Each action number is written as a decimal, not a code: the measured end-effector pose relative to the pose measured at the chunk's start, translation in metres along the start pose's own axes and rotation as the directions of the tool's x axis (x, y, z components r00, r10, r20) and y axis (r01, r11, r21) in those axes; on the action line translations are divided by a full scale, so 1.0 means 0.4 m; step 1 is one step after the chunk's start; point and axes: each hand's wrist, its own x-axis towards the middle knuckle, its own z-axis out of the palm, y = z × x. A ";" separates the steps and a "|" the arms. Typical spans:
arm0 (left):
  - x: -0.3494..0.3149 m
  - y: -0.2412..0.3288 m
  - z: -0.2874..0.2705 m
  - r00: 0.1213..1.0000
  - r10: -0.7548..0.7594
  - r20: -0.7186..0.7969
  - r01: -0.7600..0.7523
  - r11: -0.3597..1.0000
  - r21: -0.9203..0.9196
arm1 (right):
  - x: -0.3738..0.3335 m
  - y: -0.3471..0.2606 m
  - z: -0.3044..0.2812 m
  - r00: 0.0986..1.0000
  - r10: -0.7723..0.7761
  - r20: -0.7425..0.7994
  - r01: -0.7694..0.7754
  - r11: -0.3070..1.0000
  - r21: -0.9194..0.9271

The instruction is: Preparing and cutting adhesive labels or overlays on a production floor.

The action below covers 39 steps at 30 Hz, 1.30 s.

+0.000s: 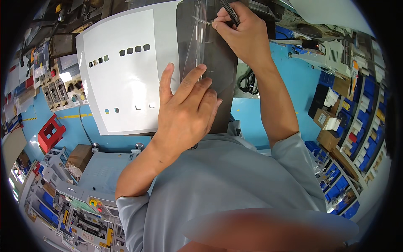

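My left hand (184, 109) lies with its fingers spread, the fingertips pressing on a clear plastic strip (200, 46). That strip runs away from me over a dark board (222, 63). Beside the left thumb is a large white sheet (126, 80) with rows of small rounded cutouts. At the far end of the strip, my right hand (245, 35) is closed around a slim black-handled tool (230, 11). A thin pointed piece shows at its fingertips over the strip; I cannot tell whether it belongs to the tool.
Black-handled scissors (247, 82) lie right of the board. A control panel with knobs (65, 90) is at the left, near a red plastic stool (51, 131). A grey-blue cabinet (105, 168) stands near left. Shelves with blue bins (357, 130) line the right.
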 end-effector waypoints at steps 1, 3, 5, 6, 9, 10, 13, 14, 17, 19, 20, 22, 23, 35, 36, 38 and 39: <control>-0.001 0.000 0.000 1.000 0.000 0.000 0.000 1.000 0.000 | 0.001 -0.002 0.000 1.000 0.016 0.010 -0.016 1.000 0.005; -0.001 -0.001 0.000 1.000 -0.002 -0.001 0.002 1.000 0.001 | 0.002 -0.003 0.000 0.999 0.031 0.020 -0.031 0.999 0.009; -0.002 -0.001 -0.004 1.000 -0.006 0.017 0.005 1.000 0.007 | 0.002 -0.003 -0.002 0.999 0.024 0.028 -0.024 1.000 0.006; -0.002 -0.001 -0.006 0.999 -0.009 0.036 0.009 1.000 0.012 | 0.002 -0.004 -0.002 0.999 0.023 0.028 -0.023 1.000 0.006; -0.003 0.000 0.000 1.000 -0.005 -0.003 0.005 1.000 -0.001 | 0.003 -0.002 0.000 1.000 0.016 0.023 -0.017 1.000 0.019; -0.003 0.000 0.001 1.000 -0.004 -0.004 0.004 1.000 -0.001 | 0.003 -0.001 0.001 1.000 -0.006 0.017 0.006 1.000 0.005; -0.003 -0.001 0.002 1.000 -0.001 -0.012 0.001 1.000 0.001 | 0.002 0.002 0.003 1.000 -0.027 0.015 0.027 0.999 -0.017; -0.003 0.000 0.002 1.000 -0.001 -0.012 0.001 1.000 0.004 | 0.003 0.002 0.003 0.999 -0.025 0.020 0.025 0.999 -0.025; -0.003 -0.002 0.002 1.000 -0.005 -0.014 0.005 1.000 0.010 | 0.006 -0.008 -0.003 0.997 -0.067 0.029 0.071 0.984 -0.164; 0.001 -0.002 0.001 1.000 0.001 -0.018 -0.001 1.000 0.010 | 0.003 0.016 0.006 0.990 -0.137 -0.020 0.131 0.976 -0.171; 0.002 -0.002 0.001 1.000 0.002 -0.019 -0.002 1.000 0.005 | -0.001 0.029 0.009 0.977 -0.205 -0.066 0.190 0.965 -0.180; 0.001 -0.004 -0.002 1.000 0.000 -0.025 0.000 1.000 0.005 | -0.018 0.044 -0.007 0.992 -0.116 -0.038 0.114 0.992 -0.062; 0.001 -0.004 -0.005 1.000 -0.003 -0.020 0.003 1.000 0.005 | -0.027 0.047 -0.021 1.000 -0.027 0.002 0.027 0.998 0.054; 0.195 0.018 -0.009 0.947 0.066 0.315 -0.205 0.878 0.432 | -0.154 0.085 -0.071 0.976 0.172 0.132 -0.212 0.890 0.404; 0.223 0.016 -0.010 0.947 0.082 0.312 -0.241 0.823 0.515 | -0.164 0.086 -0.075 0.979 0.165 0.119 -0.200 0.895 0.400; 0.267 -0.001 0.001 0.944 0.120 0.308 -0.293 0.734 0.613 | -0.182 0.091 -0.095 0.981 0.164 0.099 -0.190 0.891 0.412; 0.282 -0.010 0.000 0.937 0.125 0.327 -0.311 0.724 0.616 | -0.192 0.097 -0.115 0.986 0.125 0.108 -0.148 0.958 0.245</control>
